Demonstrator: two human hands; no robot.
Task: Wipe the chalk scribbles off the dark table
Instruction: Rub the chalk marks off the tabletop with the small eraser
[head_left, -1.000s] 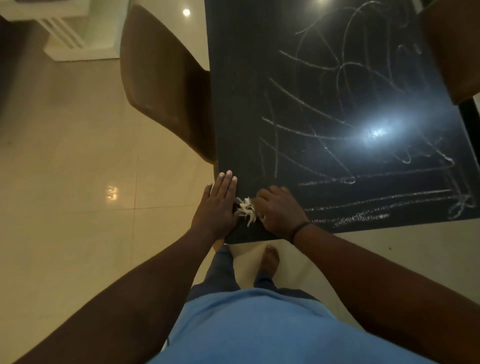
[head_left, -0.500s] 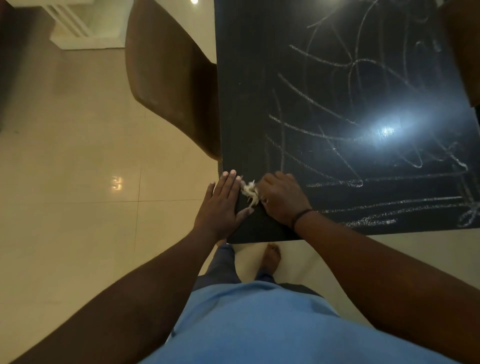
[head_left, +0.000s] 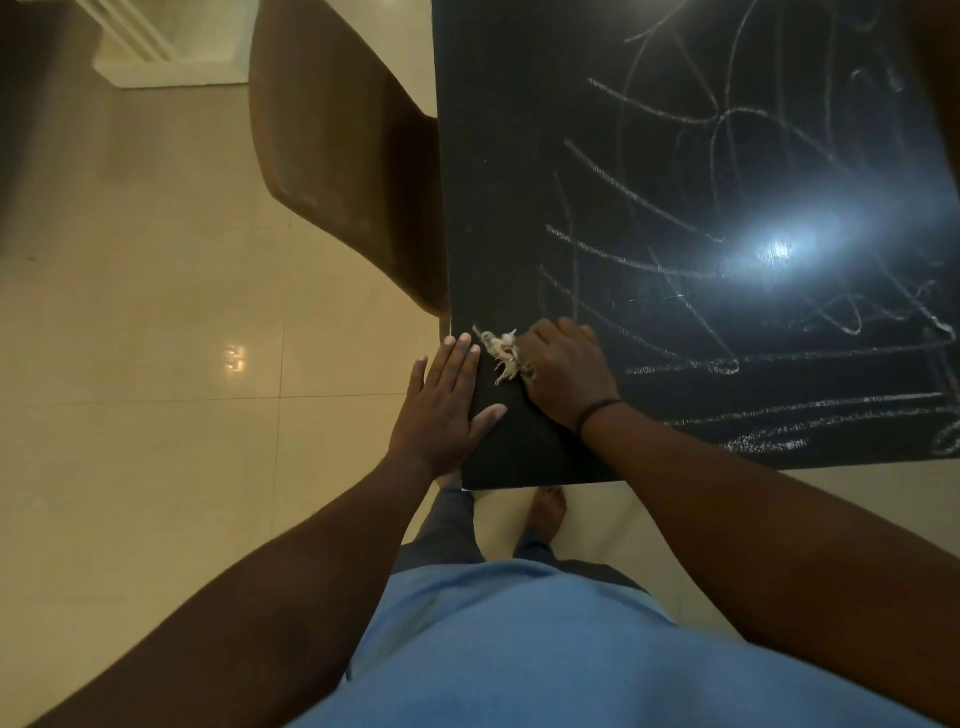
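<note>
Progress is seen in the short travel of the right hand (head_left: 563, 371) away from the near edge of the dark table (head_left: 509, 171): a second ago it was pressed down close to the near left corner, and now it is found further up along the left edge, with the frayed pale rag (head_left: 503, 352) bunched under its curled fingers and only the ragged fringe left showing on the thumb side. The rag is clamped in that hand and is held against the tabletop. The left hand (head_left: 445, 410) has been carried forward alongside it; it is laid flat with straight fingers over the table's left edge, thumb spread onto the top, nothing held, and its fingertips lie just beside the rag's fringe. The strip of table between the hands and the near corner is seen bare of marks, so that corner may be judged cleaned. The chalk scribbles (head_left: 675, 270) are left across most of the surface to the right and beyond, including heavy strokes along the near edge, so the task is judged barely begun. A brown chair (head_left: 337, 156) is tucked against the table's left side, on a glossy tiled floor (head_left: 130, 364).
</note>
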